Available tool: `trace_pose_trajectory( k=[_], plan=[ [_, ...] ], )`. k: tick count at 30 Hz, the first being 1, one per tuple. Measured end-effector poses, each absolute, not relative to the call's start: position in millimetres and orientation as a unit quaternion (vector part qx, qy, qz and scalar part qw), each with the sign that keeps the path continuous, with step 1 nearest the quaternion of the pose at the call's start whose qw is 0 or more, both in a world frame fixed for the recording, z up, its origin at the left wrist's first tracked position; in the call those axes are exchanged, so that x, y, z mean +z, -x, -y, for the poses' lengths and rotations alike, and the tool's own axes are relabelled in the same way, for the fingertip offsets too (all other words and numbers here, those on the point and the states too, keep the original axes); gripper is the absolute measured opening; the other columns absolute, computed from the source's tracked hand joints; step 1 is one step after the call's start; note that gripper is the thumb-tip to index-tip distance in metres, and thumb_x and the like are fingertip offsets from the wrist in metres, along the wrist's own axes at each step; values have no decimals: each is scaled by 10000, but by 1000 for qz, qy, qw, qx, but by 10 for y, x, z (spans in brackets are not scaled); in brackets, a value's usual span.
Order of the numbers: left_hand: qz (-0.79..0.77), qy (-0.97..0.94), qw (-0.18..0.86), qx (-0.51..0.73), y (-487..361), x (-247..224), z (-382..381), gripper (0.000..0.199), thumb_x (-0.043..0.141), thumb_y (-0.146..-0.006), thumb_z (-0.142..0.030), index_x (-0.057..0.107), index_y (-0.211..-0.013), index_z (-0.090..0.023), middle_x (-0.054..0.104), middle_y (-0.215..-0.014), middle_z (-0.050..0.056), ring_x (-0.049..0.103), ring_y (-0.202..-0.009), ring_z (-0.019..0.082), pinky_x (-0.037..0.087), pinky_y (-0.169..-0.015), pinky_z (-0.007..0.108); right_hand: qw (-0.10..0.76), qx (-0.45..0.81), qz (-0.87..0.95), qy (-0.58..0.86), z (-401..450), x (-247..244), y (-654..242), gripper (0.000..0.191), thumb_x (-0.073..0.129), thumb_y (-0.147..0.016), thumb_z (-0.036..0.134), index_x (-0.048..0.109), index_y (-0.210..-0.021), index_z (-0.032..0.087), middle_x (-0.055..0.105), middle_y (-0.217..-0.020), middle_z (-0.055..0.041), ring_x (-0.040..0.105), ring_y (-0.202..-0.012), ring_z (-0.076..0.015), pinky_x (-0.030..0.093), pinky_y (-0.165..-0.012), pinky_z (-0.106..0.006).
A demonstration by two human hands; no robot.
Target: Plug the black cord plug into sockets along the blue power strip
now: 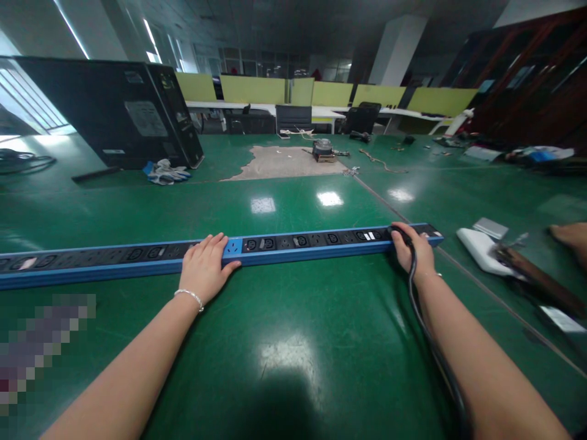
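A long blue power strip [284, 249] with a row of black sockets lies across the green table, its left end cut off by the view. My left hand [202, 266] grips it from above beside a blue socket, fingers over the far edge and thumb along the near side. Near the strip's right end, my right hand [415, 253] is closed round a black plug [395, 231] against the socket face. How deep the plug sits is hidden by my fingers. From it a black power cord [428, 333] runs down along my right forearm.
A black computer case [137, 116] stands at the back left, with gloves [166, 172] before it. To the right lie a white adapter-like box [483, 250] and a brown bar-shaped object [543, 278]. Another person's hand [571, 238] shows at the right edge.
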State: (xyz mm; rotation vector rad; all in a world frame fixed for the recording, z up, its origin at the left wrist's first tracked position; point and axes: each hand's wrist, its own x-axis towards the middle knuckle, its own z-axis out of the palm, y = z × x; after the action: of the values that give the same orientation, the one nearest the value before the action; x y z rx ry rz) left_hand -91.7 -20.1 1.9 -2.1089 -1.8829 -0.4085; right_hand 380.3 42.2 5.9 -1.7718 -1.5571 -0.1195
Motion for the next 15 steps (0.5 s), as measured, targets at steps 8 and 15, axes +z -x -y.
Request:
trace_pose_trajectory(
  k=[8,15],
  plan=[
    [651,731,127,-158,914,18,203,571,482,-841,-485,443,-1317,-172,474,-1382,145,391,-1298,299,292,-1044,462,435,-46,574,692,-518,-73,-3841,403,447,-793,462,669,-1017,212,680,-935,-73,576,-974,-252,278,-1046,-501],
    [651,731,127,-161,912,18,200,570,486,-841,-487,452,-1308,-163,478,-1379,145,392,-1298,299,285,-1045,457,527,-55,523,667,-547,-91,-3895,493,378,-843,507,650,-1033,142,663,-1006,-123,575,-1017,-285,367,-977,-509]
  ],
)
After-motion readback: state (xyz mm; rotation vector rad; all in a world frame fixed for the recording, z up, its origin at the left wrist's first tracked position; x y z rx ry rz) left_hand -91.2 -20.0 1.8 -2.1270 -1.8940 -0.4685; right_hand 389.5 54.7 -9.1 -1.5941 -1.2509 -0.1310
